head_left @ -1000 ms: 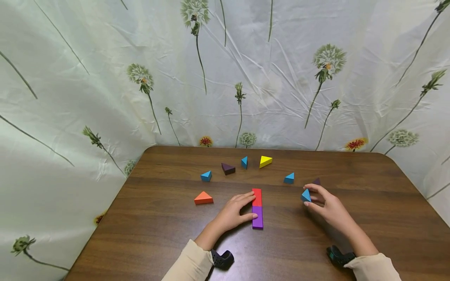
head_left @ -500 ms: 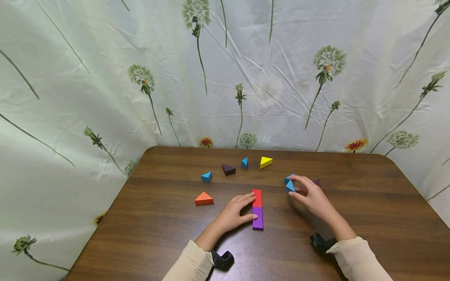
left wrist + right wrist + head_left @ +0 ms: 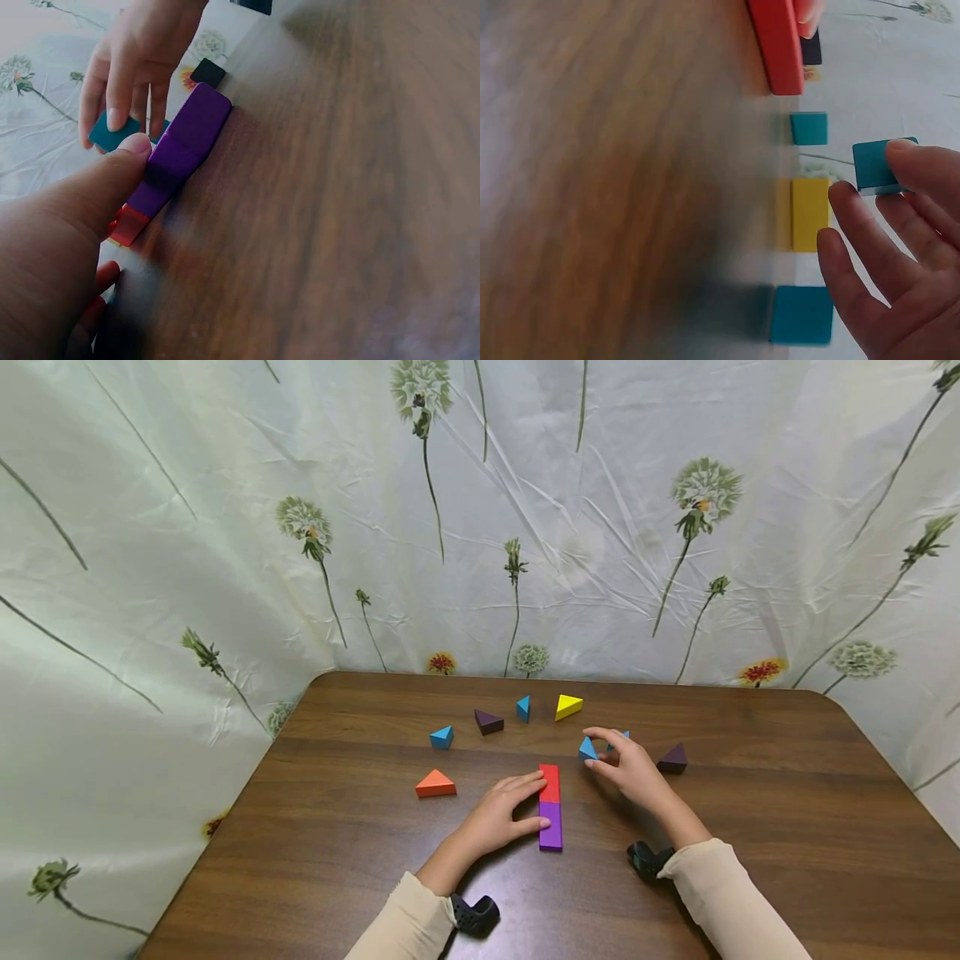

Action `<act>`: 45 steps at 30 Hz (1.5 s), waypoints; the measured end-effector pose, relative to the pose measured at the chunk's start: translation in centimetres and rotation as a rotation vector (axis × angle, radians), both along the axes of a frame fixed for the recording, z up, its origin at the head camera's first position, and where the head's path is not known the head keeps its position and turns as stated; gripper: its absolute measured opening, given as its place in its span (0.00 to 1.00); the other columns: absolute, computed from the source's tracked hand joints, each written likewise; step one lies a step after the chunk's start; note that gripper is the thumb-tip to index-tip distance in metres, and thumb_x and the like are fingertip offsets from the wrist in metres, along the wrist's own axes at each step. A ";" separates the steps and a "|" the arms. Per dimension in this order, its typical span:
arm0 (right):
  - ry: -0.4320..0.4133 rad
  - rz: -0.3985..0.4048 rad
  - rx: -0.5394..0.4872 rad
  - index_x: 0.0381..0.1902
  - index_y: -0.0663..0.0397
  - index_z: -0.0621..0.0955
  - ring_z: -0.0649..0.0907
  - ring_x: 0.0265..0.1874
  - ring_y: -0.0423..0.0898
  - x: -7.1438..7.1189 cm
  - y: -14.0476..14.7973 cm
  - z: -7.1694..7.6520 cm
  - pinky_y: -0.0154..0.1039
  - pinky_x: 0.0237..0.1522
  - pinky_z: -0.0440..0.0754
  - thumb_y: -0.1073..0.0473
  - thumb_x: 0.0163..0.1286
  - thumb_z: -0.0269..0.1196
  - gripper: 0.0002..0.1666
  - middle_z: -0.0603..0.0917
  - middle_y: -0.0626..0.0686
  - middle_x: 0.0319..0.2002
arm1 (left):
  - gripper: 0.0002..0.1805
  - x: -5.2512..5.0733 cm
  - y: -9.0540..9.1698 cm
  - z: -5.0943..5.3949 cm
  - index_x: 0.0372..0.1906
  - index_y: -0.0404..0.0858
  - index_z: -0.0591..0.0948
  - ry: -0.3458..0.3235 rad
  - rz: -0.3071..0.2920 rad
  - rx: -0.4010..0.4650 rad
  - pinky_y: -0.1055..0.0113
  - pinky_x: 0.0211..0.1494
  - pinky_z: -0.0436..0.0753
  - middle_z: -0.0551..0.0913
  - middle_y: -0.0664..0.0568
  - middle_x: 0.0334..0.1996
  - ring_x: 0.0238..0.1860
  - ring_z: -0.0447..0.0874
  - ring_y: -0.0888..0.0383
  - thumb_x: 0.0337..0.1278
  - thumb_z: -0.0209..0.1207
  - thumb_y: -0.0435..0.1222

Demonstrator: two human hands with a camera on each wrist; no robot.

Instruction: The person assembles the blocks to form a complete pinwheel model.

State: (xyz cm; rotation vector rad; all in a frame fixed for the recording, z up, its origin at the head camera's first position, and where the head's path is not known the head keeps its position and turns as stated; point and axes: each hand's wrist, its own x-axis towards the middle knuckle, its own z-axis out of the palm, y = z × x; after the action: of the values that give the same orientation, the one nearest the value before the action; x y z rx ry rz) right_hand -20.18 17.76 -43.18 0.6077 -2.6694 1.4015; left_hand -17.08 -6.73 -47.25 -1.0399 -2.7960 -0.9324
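Observation:
My right hand (image 3: pixel 637 774) pinches a small blue triangular block (image 3: pixel 587 749) between thumb and fingers, held above the table in the right wrist view. Left of it, a red block (image 3: pixel 550 783) and a purple block (image 3: pixel 551 827) lie end to end in one straight strip. The left hand (image 3: pixel 492 814) rests against the strip's left side, its fingertips at the red block and its thumb (image 3: pixel 135 146) on the purple one. Another blue triangular block (image 3: pixel 802 315), partly covered by my right hand in the head view, lies on the table.
Around the strip lie an orange triangle (image 3: pixel 435 784), a blue triangle (image 3: pixel 442 737), a dark purple triangle (image 3: pixel 489 722), a small blue triangle (image 3: pixel 523 709) and a yellow triangle (image 3: pixel 568 707). Another dark triangle (image 3: pixel 672 759) is at right. A flowered curtain hangs behind the wooden table (image 3: pixel 337 860).
My right hand has carried the blue triangular block leftward, past the other blue block and closer to the strip. The dark triangle at right is now uncovered. The left hand stays put.

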 end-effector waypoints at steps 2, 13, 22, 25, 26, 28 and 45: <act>-0.001 0.011 -0.003 0.57 0.62 0.70 0.79 0.42 0.58 -0.3 -0.5 -0.1 0.45 0.41 0.78 0.67 0.59 0.62 0.27 0.73 0.62 0.51 | 0.33 0.0 0.0 0.1 0.63 0.42 0.68 -0.002 -0.002 0.000 0.58 0.63 0.59 0.62 0.56 0.64 0.62 0.60 0.55 0.53 0.56 0.53; -0.040 0.044 0.029 0.56 0.66 0.70 0.77 0.44 0.56 -1.9 -2.0 -1.1 0.50 0.46 0.74 0.67 0.60 0.61 0.26 0.74 0.63 0.51 | 0.33 0.0 0.0 0.0 0.62 0.41 0.68 0.015 -0.006 -0.001 0.58 0.62 0.60 0.63 0.55 0.64 0.62 0.61 0.55 0.54 0.56 0.52; -0.083 0.062 0.090 0.56 0.65 0.71 0.77 0.44 0.57 -2.5 -2.3 -1.6 0.51 0.45 0.74 0.67 0.61 0.60 0.24 0.74 0.63 0.52 | 0.33 0.1 0.0 -0.1 0.62 0.42 0.69 0.020 -0.005 -0.001 0.58 0.62 0.60 0.63 0.56 0.63 0.61 0.62 0.55 0.53 0.56 0.53; -0.085 0.052 0.120 0.58 0.65 0.69 0.76 0.45 0.57 -2.5 -2.4 -1.6 0.51 0.47 0.73 0.65 0.61 0.60 0.26 0.74 0.63 0.52 | 0.33 0.1 0.0 -0.1 0.62 0.42 0.68 0.016 -0.005 -0.001 0.58 0.62 0.60 0.63 0.56 0.64 0.61 0.61 0.55 0.53 0.56 0.53; -0.089 0.047 0.114 0.58 0.66 0.68 0.76 0.44 0.57 -2.5 -2.4 -1.5 0.51 0.46 0.74 0.65 0.61 0.60 0.27 0.74 0.63 0.52 | 0.33 0.1 0.0 -0.1 0.62 0.42 0.68 0.016 -0.006 -0.002 0.58 0.62 0.60 0.63 0.56 0.64 0.61 0.61 0.55 0.53 0.56 0.53; -0.096 0.031 0.089 0.58 0.66 0.68 0.77 0.43 0.56 -2.3 -2.4 -1.5 0.50 0.45 0.74 0.65 0.60 0.61 0.28 0.75 0.64 0.50 | 0.33 0.0 0.0 -0.2 0.62 0.42 0.68 0.016 -0.006 -0.002 0.58 0.62 0.60 0.63 0.57 0.64 0.61 0.61 0.55 0.53 0.56 0.53; -0.055 0.010 0.024 0.45 0.64 0.75 0.79 0.34 0.49 -2.1 -3.0 -1.7 0.45 0.40 0.77 0.67 0.61 0.59 0.14 0.80 0.57 0.38 | 0.33 0.0 0.0 0.0 0.63 0.42 0.68 0.007 -0.003 -0.004 0.58 0.62 0.60 0.63 0.56 0.64 0.61 0.61 0.56 0.54 0.55 0.54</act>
State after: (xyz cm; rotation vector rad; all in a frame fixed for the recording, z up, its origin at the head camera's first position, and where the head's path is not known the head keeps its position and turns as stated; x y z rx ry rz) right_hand -22.33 14.75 -44.86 0.5936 -2.7329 1.4110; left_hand -17.08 -6.76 -47.22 -1.0460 -2.7931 -0.9223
